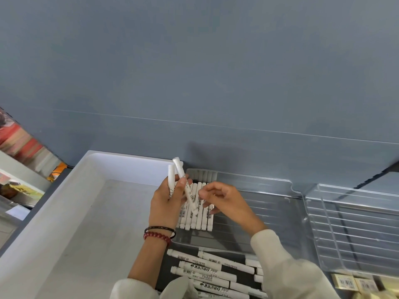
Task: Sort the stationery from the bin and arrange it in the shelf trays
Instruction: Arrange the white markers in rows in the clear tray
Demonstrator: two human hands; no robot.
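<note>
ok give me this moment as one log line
left hand: holds two white pens | right hand: beside them, grip unclear | clear tray: row of pens lying inside

A flat blue-grey wall [194,72] fills the upper part of the view, crossed by a thin pale seam [237,127] that slopes slightly down to the right. At the far left, beyond a white shelf edge [19,169], sit blurred goods: red-and-white packaging [15,137], an orange item [58,169] and a yellow-labelled pack [23,190]. A dark notched strip [375,175] slants at the right.
</note>
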